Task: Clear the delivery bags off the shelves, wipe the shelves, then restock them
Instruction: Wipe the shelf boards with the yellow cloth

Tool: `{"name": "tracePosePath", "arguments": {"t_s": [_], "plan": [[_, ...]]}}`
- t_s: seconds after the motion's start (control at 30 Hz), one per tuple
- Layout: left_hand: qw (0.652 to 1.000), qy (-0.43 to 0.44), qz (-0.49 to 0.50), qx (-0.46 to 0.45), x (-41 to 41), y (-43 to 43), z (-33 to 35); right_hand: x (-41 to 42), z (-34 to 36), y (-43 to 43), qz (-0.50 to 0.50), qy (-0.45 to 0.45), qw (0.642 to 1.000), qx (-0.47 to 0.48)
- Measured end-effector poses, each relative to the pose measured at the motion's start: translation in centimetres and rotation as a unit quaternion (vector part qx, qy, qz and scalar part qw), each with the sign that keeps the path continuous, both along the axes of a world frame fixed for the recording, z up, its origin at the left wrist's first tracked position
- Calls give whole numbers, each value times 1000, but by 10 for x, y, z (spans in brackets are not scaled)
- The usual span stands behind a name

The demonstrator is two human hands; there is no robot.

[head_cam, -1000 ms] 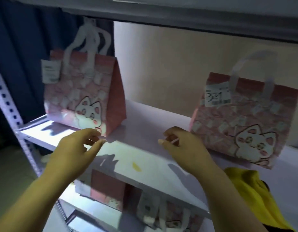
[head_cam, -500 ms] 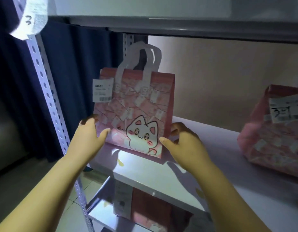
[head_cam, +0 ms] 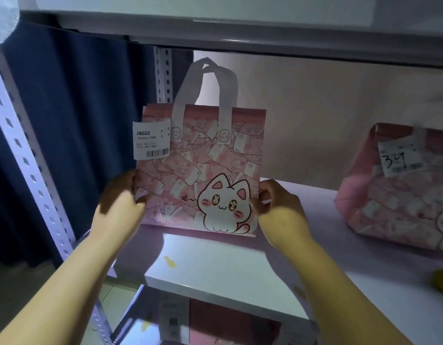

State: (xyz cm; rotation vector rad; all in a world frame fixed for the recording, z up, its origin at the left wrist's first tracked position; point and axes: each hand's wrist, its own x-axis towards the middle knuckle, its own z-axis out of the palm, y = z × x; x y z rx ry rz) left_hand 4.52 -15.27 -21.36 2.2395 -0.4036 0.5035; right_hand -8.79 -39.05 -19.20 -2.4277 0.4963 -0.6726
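While the left hand (head_cam: pixel 118 202) and right hand (head_cam: pixel 280 207) grip the bag (head_cam: pixel 203 170) by its sides, fingers (head_cam: pixel 265 190) curled round its edges, at the left end of the shelf (head_cam: pixel 227 270), a second bag (head_cam: pixel 399 195) stands to its right, so clearing seems barely begun, with wiping and restocking yet to come.

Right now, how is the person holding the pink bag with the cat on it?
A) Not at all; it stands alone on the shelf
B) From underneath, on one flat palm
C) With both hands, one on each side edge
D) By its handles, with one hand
C: the left hand grips the left edge of the pink cat bag and the right hand grips its right edge, while the handles stand free above.
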Motion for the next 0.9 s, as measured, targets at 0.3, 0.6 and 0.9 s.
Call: {"name": "tracePosePath", "arguments": {"t_s": [0.3,0.6,0.9], "plan": [[994,24,-98,-41,6,-88,12,-25,7,-71,-120,-28,992,-3],[990,17,-141,19,-9,-157,3,-52,0,-125,-161,0,986,-39],[989,22,-146,34,-17,-158,2,-59,-1,-134,-150,-12,989,-15]]}}
